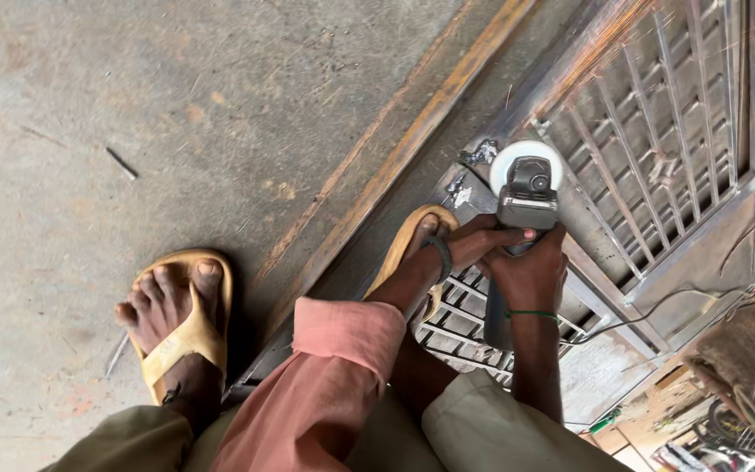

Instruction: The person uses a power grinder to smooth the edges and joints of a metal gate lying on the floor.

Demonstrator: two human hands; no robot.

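Left of frame: bare foot in a tan sandal (pixel 181 328) stood flat on the concrete floor (pixel 133 105), well apart from the work, likely as the steadying leg. Centre: second sandal (pixel 412 240) was planted on the metal gate (pixel 657 149) lying flat, probably to pin it so it didn't chatter. Left hand (pixel 474 243), pink sleeve rolled up, was curled closed around the front of the angle grinder (pixel 526 205), near its head, apparently to press and steer. Right hand (pixel 530 275), green thread on the wrist, was wrapped fully closed around the grinder's body behind it, taking the weight. Grinder sat right of centre, above both hands, over the gate's frame edge. Its long axis ran roughly bottom to top of frame, body towards the person, white disc (pixel 526 166) pointing to the top, touching the metal. Faint sparks streaked to the upper right. Cable (pixel 657 306) trailed right across the gate. Lower right corner: clutter, too blurred to tell.
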